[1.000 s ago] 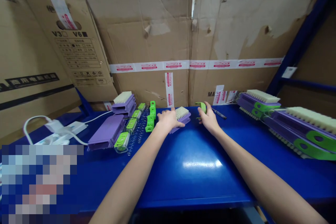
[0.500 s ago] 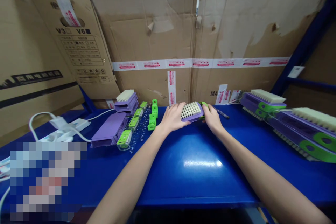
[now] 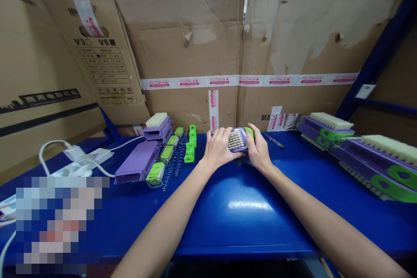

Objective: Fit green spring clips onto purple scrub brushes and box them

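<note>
A purple brush with pale bristles [image 3: 236, 140] is held between both hands above the blue table. My left hand [image 3: 220, 147] wraps over its left end, fingers closed across the bristle side. At the other end my right hand [image 3: 258, 145] grips it, thumb over the green end piece [image 3: 249, 133]. My palms hide part of the brush body. To the left lie green plastic parts [image 3: 190, 150], a row of springs [image 3: 177, 156] and green-and-clear pieces [image 3: 155, 173]. Purple housings [image 3: 138, 160] sit beyond those, one with a bristle pad [image 3: 157, 120] on it.
Brushes with green ends [image 3: 325, 126] are stacked at the right. A screwdriver [image 3: 276, 141] lies just behind my right hand. White power strips [image 3: 97, 156] with cables are at the left. Cardboard sheets [image 3: 195, 52] stand along the back of the blue table [image 3: 254, 234].
The brush has turned and its green end is pushed closer in. My right hand has shifted slightly left, its thumb now over the green end. The left hand covers more of the bristles.
</note>
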`<state>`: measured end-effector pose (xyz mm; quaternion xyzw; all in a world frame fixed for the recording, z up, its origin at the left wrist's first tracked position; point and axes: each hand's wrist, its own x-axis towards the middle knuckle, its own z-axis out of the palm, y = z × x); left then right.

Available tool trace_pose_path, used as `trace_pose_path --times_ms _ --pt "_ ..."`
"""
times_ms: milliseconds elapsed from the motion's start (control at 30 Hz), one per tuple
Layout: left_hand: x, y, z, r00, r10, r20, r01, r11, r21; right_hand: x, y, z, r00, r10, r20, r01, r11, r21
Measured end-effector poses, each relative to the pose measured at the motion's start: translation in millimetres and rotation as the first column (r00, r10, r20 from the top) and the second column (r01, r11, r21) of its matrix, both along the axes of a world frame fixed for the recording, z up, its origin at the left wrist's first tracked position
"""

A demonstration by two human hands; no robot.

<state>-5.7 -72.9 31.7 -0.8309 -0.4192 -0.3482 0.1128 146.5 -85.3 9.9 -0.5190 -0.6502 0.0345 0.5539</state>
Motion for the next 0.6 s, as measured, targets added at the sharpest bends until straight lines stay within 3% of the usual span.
trace_pose_path --times_ms 200,433,600 --pt "4.8 -2.0 -6.0 0.999 -0.05 0.018 0.049 0.996 0.076 5.3 -1.4 -3.7 0.992 0.058 0.113 -0.074 0.986 0.149" --pt "3.9 4.3 -14.8 0.988 -0.147 0.054 0.136 0.975 0.175 6.3 0.9 -8.5 0.983 -0.045 0.177 0.004 0.974 0.229" --pt "-0.6 9.3 -17.5 0.975 -0.217 0.055 0.197 0.949 0.247 3.2 0.6 -11.1 0.973 -0.008 0.232 -0.053 0.965 0.257"
